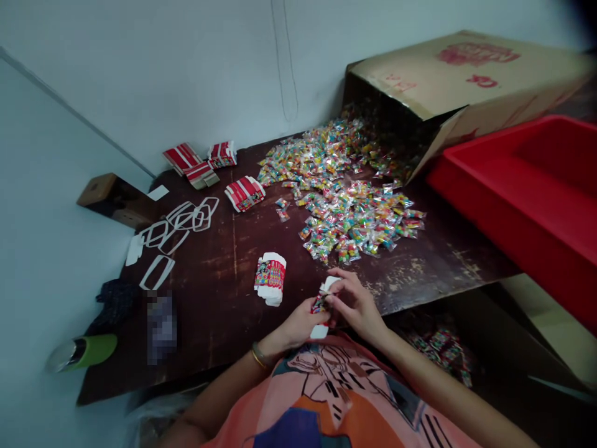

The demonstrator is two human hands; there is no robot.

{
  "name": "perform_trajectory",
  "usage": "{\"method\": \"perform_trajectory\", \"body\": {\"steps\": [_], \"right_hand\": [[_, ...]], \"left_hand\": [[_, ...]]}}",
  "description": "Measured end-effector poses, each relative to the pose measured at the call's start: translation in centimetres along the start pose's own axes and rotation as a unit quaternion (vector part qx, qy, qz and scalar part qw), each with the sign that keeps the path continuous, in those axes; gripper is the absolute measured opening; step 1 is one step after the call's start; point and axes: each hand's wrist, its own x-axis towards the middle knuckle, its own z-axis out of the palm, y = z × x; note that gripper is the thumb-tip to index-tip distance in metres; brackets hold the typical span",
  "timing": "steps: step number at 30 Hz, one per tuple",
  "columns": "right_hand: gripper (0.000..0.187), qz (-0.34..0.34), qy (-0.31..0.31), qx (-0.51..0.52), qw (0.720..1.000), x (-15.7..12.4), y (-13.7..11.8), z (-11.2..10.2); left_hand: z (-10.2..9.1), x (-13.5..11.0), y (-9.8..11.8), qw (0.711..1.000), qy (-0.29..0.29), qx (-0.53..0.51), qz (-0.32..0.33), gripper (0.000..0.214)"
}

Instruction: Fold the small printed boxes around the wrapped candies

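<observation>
My left hand (301, 323) is closed around a small red-and-white printed carton (319, 305) at the table's front edge. The carton's white end flaps stick out at top and bottom. At its upper end, the fingers of my right hand (352, 302) are bent and pinch near the flap; what else may be in them is hidden. Just left of my hands lies a fanned stack of flat cartons (270, 278) in the same print. Beyond my hands spreads a large pile of small candy packets (359, 218) in clear, colourful wrappers.
A cardboard box (466, 74) lies on its side, candy packets at its mouth. A red tray (517, 186) juts in at right. Bundled cartons (245, 193), white paper bands (158, 272), a wooden box (119, 199) and a green bottle (96, 350) are at left. Filled cartons (443, 345) lie below the table.
</observation>
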Motion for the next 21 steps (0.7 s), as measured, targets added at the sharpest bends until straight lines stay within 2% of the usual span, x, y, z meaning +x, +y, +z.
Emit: {"method": "perform_trajectory", "body": {"steps": [3,6,7,8,9,11,13,15,18,20,21], "right_hand": [[0.016,0.032,-0.083,0.031,0.996,0.8,-0.4,-1.5],[0.018,0.047,-0.236,0.128,0.962,1.7,-0.1,-3.1],[0.019,0.053,-0.274,0.163,0.946,1.9,0.0,-3.5],[0.02,0.057,-0.289,0.184,0.938,2.0,0.2,-3.8],[0.02,0.058,-0.277,0.187,0.941,2.1,0.4,-3.9],[0.018,0.06,-0.212,0.161,0.962,1.9,0.6,-3.9],[0.016,0.079,-0.146,0.148,0.975,1.5,0.7,-3.5],[0.018,0.114,-0.109,0.172,0.972,0.7,0.7,-3.2],[0.026,0.177,-0.079,0.254,0.947,-0.6,1.1,-2.9],[0.024,0.231,-0.084,0.326,0.913,-1.5,1.7,-2.8],[0.025,0.262,-0.095,0.369,0.887,-1.9,2.1,-2.7]], "left_hand": [[0.3,0.3,1.0,0.999,-0.019,0.041,0.017,0.025],[0.1,0.4,1.8,0.987,-0.148,0.062,-0.031,0.029],[0.1,0.5,1.9,0.98,-0.185,0.065,-0.042,0.031],[0.1,0.7,2.0,0.977,-0.195,0.071,-0.042,0.033],[0.2,0.9,1.8,0.981,-0.173,0.082,-0.031,0.035],[0.5,1.4,1.3,0.99,-0.069,0.119,0.009,0.038],[0.8,1.7,0.5,0.986,0.027,0.154,0.065,0.04],[1.1,1.7,-0.2,0.974,0.066,0.166,0.137,0.037],[1.1,1.1,-0.9,0.952,0.096,0.175,0.23,0.045],[0.8,0.6,-1.1,0.943,0.091,0.204,0.248,0.049],[0.6,0.3,-1.2,0.94,0.077,0.223,0.247,0.046]]}}
